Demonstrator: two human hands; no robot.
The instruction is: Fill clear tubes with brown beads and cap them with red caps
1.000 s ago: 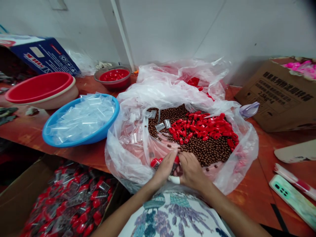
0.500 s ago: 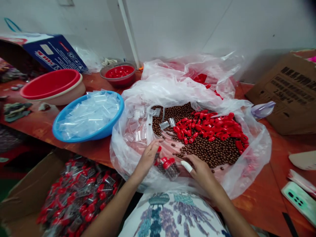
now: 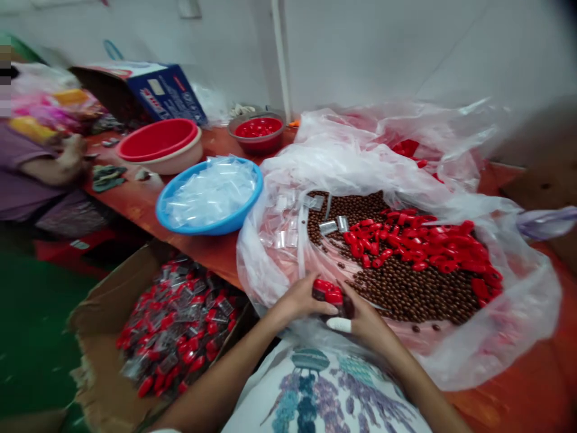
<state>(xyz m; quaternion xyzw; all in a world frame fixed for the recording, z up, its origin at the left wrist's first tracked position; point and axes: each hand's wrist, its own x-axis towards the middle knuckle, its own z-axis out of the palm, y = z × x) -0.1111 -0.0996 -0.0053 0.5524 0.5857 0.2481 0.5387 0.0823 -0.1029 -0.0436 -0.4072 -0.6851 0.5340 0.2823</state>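
Between my two hands, at the front edge of a clear plastic sheet, are several small filled jars with red lids. My left hand is closed round them from the left. From the right, my right hand, with a white cover on one finger, wraps round the same jars. Beyond my hands, brown balls are spread on the sheet, with a heap of red caps on top. Clear empty containers lie at the left side of the balls.
A blue basin of clear containers stands left of the sheet. Behind it are a red basin and a bowl of red pieces. A cardboard box of filled jars is below the table edge. Another person is at far left.
The view has swung left, showing more of the box and the other person. My hands have come together, and the right one has closed on the jars.
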